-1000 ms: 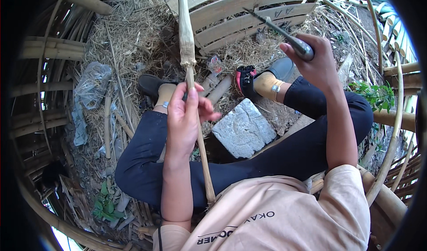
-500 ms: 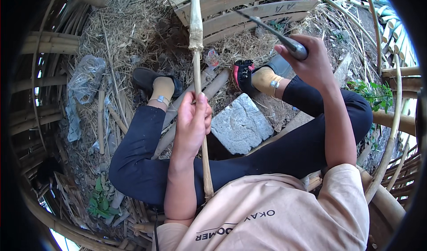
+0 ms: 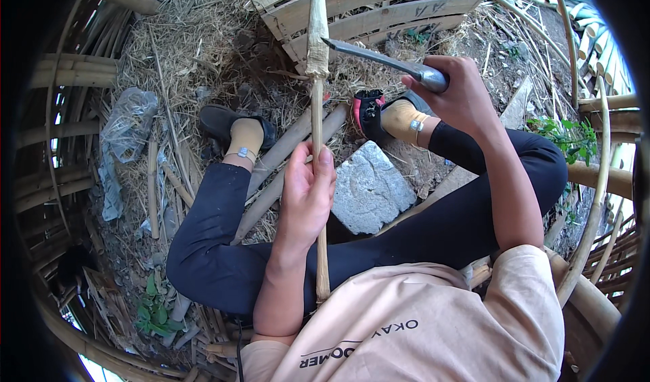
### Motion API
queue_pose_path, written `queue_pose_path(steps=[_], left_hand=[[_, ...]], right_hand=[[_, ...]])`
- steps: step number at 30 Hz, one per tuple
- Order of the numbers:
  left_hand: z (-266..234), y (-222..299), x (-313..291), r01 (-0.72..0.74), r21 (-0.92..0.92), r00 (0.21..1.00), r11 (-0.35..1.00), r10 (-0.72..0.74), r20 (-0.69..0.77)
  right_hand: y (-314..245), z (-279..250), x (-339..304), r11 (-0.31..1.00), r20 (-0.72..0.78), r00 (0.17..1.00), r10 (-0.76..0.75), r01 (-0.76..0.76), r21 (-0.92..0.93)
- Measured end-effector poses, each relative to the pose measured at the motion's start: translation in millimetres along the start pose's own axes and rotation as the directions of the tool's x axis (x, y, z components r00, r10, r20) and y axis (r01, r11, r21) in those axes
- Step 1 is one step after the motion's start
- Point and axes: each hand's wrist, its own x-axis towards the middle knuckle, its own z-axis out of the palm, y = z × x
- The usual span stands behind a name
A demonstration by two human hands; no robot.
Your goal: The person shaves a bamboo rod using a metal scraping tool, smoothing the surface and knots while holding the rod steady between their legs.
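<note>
My left hand [image 3: 308, 196] is closed round a long pale bamboo stick [image 3: 317, 114], thumb pressed along it. The stick runs upright through the picture, its lower end by my shirt. Above my grip it has a thick knobbly joint, and a wider flat part rises past the top edge. My right hand [image 3: 462, 94] grips a knife [image 3: 376, 55] with a long dark blade and a rounded grey metal handle. The blade points left, and its tip lies at the stick's right edge just above the joint; whether it touches, I cannot tell.
Between my legs lies a flat grey stone block [image 3: 372, 189], with bamboo poles [image 3: 271, 179] beside it. A slatted wooden crate [image 3: 379, 13] stands ahead. Plastic bags [image 3: 128, 128] lie at left on straw-strewn ground. Cut bamboo [image 3: 599, 40] is piled far right.
The bamboo stick and my left hand have shifted slightly right. My right hand has moved a little left and down, bringing the knife's tip from apart to the stick's edge.
</note>
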Motion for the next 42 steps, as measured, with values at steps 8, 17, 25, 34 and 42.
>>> queue_pose_path(steps=[8,17,25,34,42], left_hand=[[-3,-8,2,0.025,0.146,0.999,0.989,-0.020,-0.031],[-39,12,-5,-0.071,0.547,0.983,0.834,-0.034,0.178],[-57,23,-14,0.020,0.598,0.906,0.801,-0.267,0.328],[-16,-5,12,-0.174,0.159,0.981,0.972,0.158,0.110],[-8,-8,28,-0.092,-0.257,0.975,0.962,0.139,0.174]], right_hand=[[2,1,0,0.999,-0.026,0.998,-0.049,0.048,-0.019],[5,2,0,0.999,-0.021,0.999,-0.043,0.042,-0.023],[-5,-2,2,0.997,0.071,0.995,0.068,-0.065,-0.040],[-10,0,2,0.997,0.070,0.995,0.068,-0.066,-0.039],[-7,11,0,0.998,0.132,0.990,0.055,-0.050,-0.044]])
